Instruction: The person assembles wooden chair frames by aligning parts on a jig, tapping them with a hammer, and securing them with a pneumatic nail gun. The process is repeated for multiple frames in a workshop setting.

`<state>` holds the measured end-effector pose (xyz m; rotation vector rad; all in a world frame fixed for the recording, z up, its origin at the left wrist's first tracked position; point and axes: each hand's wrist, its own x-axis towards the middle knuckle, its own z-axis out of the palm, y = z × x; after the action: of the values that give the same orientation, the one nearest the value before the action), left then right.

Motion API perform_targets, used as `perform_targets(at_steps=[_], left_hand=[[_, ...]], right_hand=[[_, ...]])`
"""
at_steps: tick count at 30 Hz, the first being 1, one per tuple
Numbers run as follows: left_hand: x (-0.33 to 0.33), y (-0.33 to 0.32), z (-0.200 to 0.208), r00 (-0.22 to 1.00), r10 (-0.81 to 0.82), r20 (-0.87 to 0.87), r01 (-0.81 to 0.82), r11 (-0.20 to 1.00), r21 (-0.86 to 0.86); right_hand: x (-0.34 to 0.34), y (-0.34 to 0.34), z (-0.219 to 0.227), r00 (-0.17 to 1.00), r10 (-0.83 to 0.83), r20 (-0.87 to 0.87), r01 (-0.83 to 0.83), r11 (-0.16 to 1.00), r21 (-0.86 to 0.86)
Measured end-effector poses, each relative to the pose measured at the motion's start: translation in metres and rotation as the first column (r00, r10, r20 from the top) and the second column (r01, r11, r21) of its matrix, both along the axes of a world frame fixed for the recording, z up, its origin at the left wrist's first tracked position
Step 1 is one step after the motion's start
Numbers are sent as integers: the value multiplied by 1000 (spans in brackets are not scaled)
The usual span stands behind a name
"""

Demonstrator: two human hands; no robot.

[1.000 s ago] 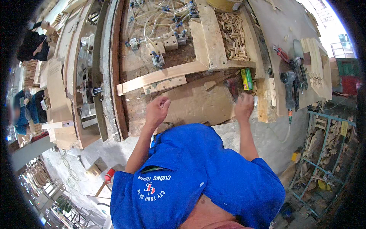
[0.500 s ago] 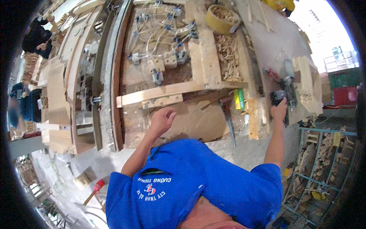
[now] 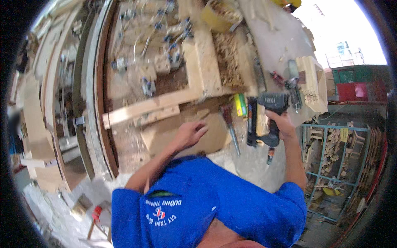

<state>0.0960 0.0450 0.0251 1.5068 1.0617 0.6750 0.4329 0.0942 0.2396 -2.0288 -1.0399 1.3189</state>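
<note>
My right hand (image 3: 282,124) is wrapped around the handle of a black nail gun (image 3: 273,101), lifted over the right side of the workbench. A brass-coloured fitting shows at the lower end of its handle. My left hand (image 3: 191,134) hovers in front of my chest with loosely bent fingers, somewhat blurred, and nothing shows in it. Beneath it lies a brown cardboard sheet (image 3: 165,138). Just beyond are a long wooden strip (image 3: 149,108) and a shorter wooden block (image 3: 157,116). To the right of the left hand lies a hammer (image 3: 230,130).
Clamps with air tubes (image 3: 159,39) cover the board ahead. Wooden dowels (image 3: 229,58) fill a trough beside a yellow round tub (image 3: 215,18). A yellow-green box (image 3: 240,105) stands near the nail gun. At right are stacked wood pieces (image 3: 312,87) and a blue metal rack (image 3: 335,128).
My right hand has lifted the nail gun off the right-hand surface and brought it left, toward me. My left hand has shifted slightly right. The whole view has turned.
</note>
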Motion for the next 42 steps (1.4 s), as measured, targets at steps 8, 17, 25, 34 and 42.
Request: perform_targets(at_steps=[8, 17, 25, 34, 42], left_hand=[[63, 22, -19, 790, 245, 563, 73, 873, -483], [68, 54, -48, 699, 429, 572, -114, 857, -502], [55, 59, -53, 759, 367, 538, 26, 808, -589], [57, 63, -34, 644, 427, 635, 77, 789, -610], [54, 62, -30, 602, 462, 652, -4, 818, -576]], right_hand=[[-125, 31, -106, 947, 63, -316, -80, 996, -42], [-157, 90, -131, 971, 119, -206, -154, 975, -163], [-171, 101, -137, 978, 160, -136, -186, 962, -199], [-195, 116, -118, 965, 260, -21, -253, 916, -313], [-189, 106, -123, 960, 274, 55, -251, 932, -260]])
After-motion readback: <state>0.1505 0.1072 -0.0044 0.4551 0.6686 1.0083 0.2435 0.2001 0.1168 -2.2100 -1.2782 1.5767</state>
